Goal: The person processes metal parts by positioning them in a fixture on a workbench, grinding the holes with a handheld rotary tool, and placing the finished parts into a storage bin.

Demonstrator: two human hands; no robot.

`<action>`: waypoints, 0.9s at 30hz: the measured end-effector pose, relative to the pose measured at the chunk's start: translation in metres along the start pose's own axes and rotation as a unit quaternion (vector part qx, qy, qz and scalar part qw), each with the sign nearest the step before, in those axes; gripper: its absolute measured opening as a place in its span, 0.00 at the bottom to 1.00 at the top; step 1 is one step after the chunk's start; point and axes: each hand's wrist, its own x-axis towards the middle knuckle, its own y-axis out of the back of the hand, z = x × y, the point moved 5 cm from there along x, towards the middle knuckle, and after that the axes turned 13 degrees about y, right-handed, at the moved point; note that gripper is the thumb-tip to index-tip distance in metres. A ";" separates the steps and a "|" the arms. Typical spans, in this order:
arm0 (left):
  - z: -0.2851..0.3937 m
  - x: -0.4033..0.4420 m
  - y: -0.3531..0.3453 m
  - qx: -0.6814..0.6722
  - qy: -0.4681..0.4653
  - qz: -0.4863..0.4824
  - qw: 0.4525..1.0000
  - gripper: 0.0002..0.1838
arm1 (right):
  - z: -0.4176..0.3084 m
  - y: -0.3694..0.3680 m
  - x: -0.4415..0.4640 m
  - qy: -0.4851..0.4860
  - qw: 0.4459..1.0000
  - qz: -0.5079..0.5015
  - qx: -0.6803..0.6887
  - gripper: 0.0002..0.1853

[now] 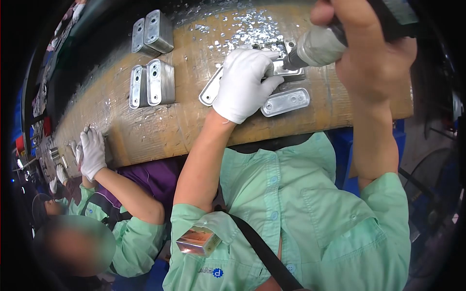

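My left hand (245,83), in a white glove, is closed with its thumb and fingers gripping the edge of an oblong metal plate (292,72). My right hand (371,60), bare, wraps around a handheld power tool (320,46) with a pale wrapped nose and a dark tip. That tip points down onto the plate beside my left fingers; the exact contact point is too small to make out. Another oblong metal plate (286,102) with rounded ends lies just in front. A further metal plate (209,89) is partly hidden under my left hand.
Stacks of similar plates (160,82) stand on the worn brown table (184,121), with more stacks (159,31) behind. Many small shiny discs (252,24) are scattered at the back. At left, a co-worker's gloved hand (93,153) rests at the table edge.
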 end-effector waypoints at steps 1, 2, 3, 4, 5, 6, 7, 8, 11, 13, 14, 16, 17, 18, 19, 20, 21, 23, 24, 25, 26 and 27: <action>0.003 0.000 0.001 -0.001 -0.010 0.009 1.000 0.16 | 0.008 0.002 0.000 0.025 0.999 -0.020 0.035 0.14; 0.006 -0.001 0.002 -0.002 -0.018 0.019 1.000 0.16 | 0.008 0.003 0.000 0.022 0.997 -0.030 0.061 0.14; 0.006 -0.002 0.002 0.000 -0.020 0.022 1.000 0.16 | 0.008 0.003 0.000 0.019 0.995 -0.040 0.088 0.14; 0.007 -0.001 0.001 0.001 -0.024 0.023 0.999 0.16 | 0.008 0.003 0.000 0.015 0.992 -0.050 0.114 0.15; 0.008 0.000 0.001 0.001 -0.029 0.025 0.999 0.16 | 0.009 0.003 0.001 0.015 0.993 -0.056 0.106 0.15; 0.009 0.000 0.001 0.001 -0.019 0.018 1.000 0.17 | 0.009 0.004 0.002 0.020 0.993 -0.060 0.102 0.14; 0.009 0.000 0.001 0.000 -0.010 0.011 1.000 0.17 | 0.009 0.004 0.004 0.025 0.993 -0.065 0.097 0.14; 0.010 0.000 0.002 0.000 0.000 0.007 1.000 0.18 | 0.009 0.004 0.005 0.034 0.993 -0.067 0.096 0.14; 0.016 0.000 0.016 0.017 0.020 0.000 1.000 0.28 | 0.000 0.002 0.007 0.029 0.998 -0.048 0.032 0.12; 0.011 -0.008 0.020 0.024 0.024 0.041 0.999 0.36 | -0.012 -0.001 0.011 0.038 0.999 -0.030 0.008 0.11; 0.007 -0.014 0.022 0.028 0.029 0.063 0.997 0.40 | -0.013 -0.005 0.011 0.047 0.998 -0.029 0.044 0.11; -0.005 -0.019 0.021 0.023 0.046 0.036 0.998 0.46 | -0.015 -0.014 0.012 0.062 0.991 -0.029 0.116 0.11; -0.008 -0.019 0.020 0.013 0.043 0.043 0.998 0.46 | -0.015 -0.019 0.010 0.054 0.990 -0.027 0.126 0.12; -0.008 -0.018 0.020 0.003 0.040 0.050 0.998 0.46 | -0.015 -0.022 0.008 0.044 0.993 -0.024 0.111 0.12; -0.006 -0.019 0.021 0.006 0.047 0.060 0.997 0.45 | -0.015 -0.025 0.006 0.034 0.995 -0.022 0.096 0.12; -0.006 -0.018 0.021 -0.003 0.050 0.057 0.997 0.45 | -0.015 -0.028 0.003 0.024 0.996 -0.019 0.082 0.12; -0.007 -0.017 0.020 -0.012 0.054 0.054 0.997 0.45 | -0.011 -0.030 0.001 0.028 0.994 -0.018 0.105 0.12; -0.009 -0.019 0.019 -0.026 0.061 0.051 0.996 0.45 | -0.010 -0.033 -0.002 0.029 0.993 -0.023 0.110 0.13; -0.011 -0.020 0.017 -0.031 0.063 0.051 0.996 0.45 | -0.011 -0.033 -0.001 0.029 0.995 -0.029 0.092 0.13; -0.012 -0.019 0.016 -0.036 0.063 0.051 0.996 0.46 | -0.013 -0.034 0.000 0.030 0.996 -0.030 0.082 0.13; -0.012 -0.019 0.016 -0.037 0.062 0.049 0.996 0.46 | -0.015 -0.034 0.002 0.031 0.996 -0.031 0.072 0.13; -0.011 -0.018 0.017 -0.038 0.063 0.046 0.996 0.46 | -0.016 -0.035 0.002 0.031 0.997 -0.029 0.071 0.13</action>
